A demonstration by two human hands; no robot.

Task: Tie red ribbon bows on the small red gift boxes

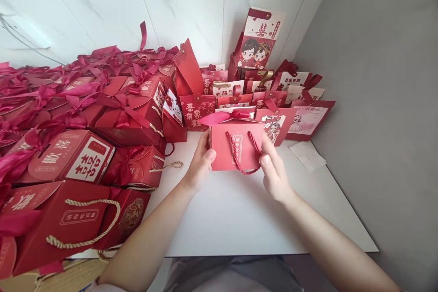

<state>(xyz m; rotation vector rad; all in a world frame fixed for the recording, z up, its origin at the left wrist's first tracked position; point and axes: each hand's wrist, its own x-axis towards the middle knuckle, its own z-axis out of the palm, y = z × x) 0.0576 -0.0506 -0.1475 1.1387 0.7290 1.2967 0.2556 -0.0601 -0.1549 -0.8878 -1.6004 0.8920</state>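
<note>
Between my two hands, a red gift box is held upright above the white table. It has a dark red rope handle on its front, pale printed lettering and a pink ribbon bow on top. My left hand grips its left side, thumb on the front face. My right hand grips the right side, its thumb beside the rope. The fingers behind the box are partly hidden. Just beyond it stand several red and white gift boxes, among them a dark red one with a pink card front.
To the left, many red boxes with ribbons and rope handles are piled up. A tall box with two cartoon figures rises at the back. White paper lies on the white table at right, near the grey wall.
</note>
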